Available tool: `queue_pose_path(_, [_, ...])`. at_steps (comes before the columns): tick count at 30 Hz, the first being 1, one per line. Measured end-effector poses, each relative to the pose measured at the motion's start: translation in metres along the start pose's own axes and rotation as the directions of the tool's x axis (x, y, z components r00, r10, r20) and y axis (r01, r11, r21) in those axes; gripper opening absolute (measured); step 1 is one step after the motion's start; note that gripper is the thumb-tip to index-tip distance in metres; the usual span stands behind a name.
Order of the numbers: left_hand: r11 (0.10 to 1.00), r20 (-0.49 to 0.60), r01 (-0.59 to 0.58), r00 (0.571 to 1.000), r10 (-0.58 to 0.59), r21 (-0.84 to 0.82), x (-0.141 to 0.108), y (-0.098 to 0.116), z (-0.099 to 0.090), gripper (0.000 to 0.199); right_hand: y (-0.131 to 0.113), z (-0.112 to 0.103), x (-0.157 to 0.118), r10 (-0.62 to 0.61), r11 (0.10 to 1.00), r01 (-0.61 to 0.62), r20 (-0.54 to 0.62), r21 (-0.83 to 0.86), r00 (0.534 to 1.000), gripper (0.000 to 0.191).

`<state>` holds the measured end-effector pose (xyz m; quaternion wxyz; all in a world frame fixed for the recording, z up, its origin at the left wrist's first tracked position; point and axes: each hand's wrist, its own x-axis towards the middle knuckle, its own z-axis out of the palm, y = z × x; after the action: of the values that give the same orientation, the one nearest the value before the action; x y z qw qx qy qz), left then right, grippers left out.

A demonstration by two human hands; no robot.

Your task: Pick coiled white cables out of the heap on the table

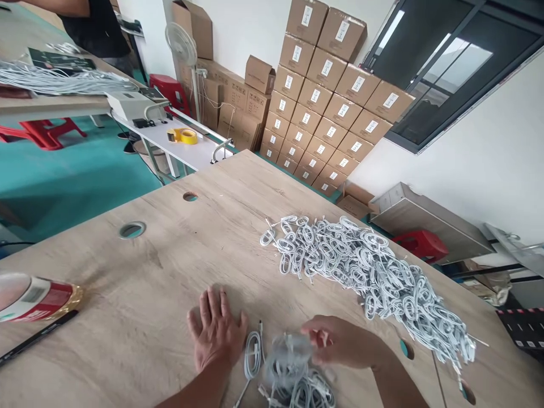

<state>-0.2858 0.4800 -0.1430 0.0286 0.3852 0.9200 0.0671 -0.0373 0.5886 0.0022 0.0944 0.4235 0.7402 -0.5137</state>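
Note:
My left hand [217,328] lies flat on the wooden table, fingers spread, holding nothing. Just right of it is a coiled white cable [253,356] with its ends sticking out. My right hand [340,341] has its fingers curled at the edge of another coiled cable [288,357], which is smeared by motion. Whether the fingertips fully grip that coil is hard to see. Under the blurred coil sit more coiled cables [312,391] near the bottom edge. A large heap of coiled white cables [361,266] spreads across the table's right side.
At the left stand a jar with a red and white label [46,297] and a black pen [38,338]. Round holes [132,229] pierce the tabletop [191,249]. Beyond are a side table with yellow tape [187,136], a fan [181,44], stacked cartons [323,107] and a person [97,28].

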Motion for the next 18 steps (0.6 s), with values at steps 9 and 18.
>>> queue_pose_path(9, [0.999, -0.001, 0.009, 1.0, -0.009, 0.035, 0.0, -0.002, -0.001, 0.076, -0.067, -0.029, 0.171, -0.222, 0.821, -0.164, -0.572, -0.546, 0.79, 0.085])
queue_pose_path(18, [1.0, -0.012, 0.001, 1.0, -0.001, -0.017, -0.002, -0.003, 0.005, 0.076, -0.028, -0.065, 0.174, -0.417, 0.873, 0.111, -0.607, -0.475, 0.677, 0.048])
